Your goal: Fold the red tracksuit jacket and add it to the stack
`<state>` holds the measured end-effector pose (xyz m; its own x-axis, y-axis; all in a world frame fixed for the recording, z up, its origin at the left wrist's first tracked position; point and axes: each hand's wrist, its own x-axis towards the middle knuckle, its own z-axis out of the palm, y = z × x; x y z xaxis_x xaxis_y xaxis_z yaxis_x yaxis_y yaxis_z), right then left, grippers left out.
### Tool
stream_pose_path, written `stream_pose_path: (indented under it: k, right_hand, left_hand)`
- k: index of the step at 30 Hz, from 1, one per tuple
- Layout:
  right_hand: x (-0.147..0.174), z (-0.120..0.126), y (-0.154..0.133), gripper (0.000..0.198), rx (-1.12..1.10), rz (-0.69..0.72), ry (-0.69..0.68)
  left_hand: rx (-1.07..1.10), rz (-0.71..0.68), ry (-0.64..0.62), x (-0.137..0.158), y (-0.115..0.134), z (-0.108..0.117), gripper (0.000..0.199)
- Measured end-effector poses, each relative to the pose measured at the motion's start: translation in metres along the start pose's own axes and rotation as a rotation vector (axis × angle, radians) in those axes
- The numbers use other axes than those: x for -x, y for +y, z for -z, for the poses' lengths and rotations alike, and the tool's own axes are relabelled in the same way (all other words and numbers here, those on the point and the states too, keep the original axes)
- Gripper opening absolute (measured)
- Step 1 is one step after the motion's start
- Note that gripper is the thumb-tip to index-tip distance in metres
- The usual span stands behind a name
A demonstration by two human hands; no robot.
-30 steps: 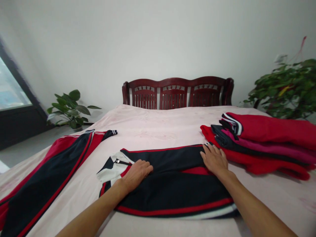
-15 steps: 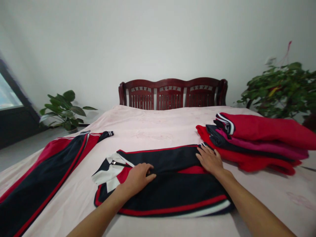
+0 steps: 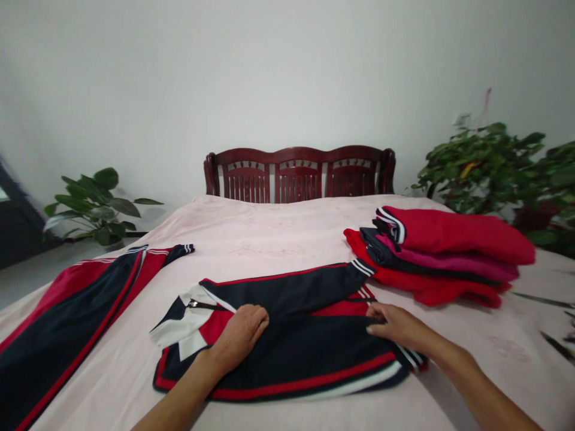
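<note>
A navy track jacket with red piping, a white collar and a short zip lies in front of me, its sleeves folded inward lengthwise. My left hand rests on its chest just below the collar, fingers curled together on the cloth. Over the striped hem end, my right hand has thumb and bent fingers closed on the fabric near the red strip between the sleeves. The fingertips of both hands are partly hidden. One white-striped cuff points toward the far right.
A stack of folded red, magenta and dark clothes stands at the right on the pink bedsheet. Red and navy track pants lie at the left. Beyond are a wooden headboard and potted plants.
My right hand has come off the far sleeve cuff and moved nearer, to the middle of the hem end. My left hand's fingers have curled inward. The view has shifted slightly right.
</note>
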<state>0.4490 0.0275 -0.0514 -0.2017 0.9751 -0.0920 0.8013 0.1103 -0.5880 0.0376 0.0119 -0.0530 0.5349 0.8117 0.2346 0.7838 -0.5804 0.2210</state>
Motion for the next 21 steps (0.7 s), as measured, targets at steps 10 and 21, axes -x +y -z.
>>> stream_pose_path:
  k: [10, 21]
  right_hand:
    - [-0.007, 0.012, -0.013, 0.012, 0.156, -0.014, 0.107]
    - [-0.054, 0.007, -0.018, 0.039, 0.594, 0.175, 0.422]
  left_hand:
    - [-0.05, 0.063, -0.095, -0.001, -0.002, 0.0, 0.043]
    - [-0.079, 0.377, -0.011, -0.013, -0.05, 0.016, 0.025]
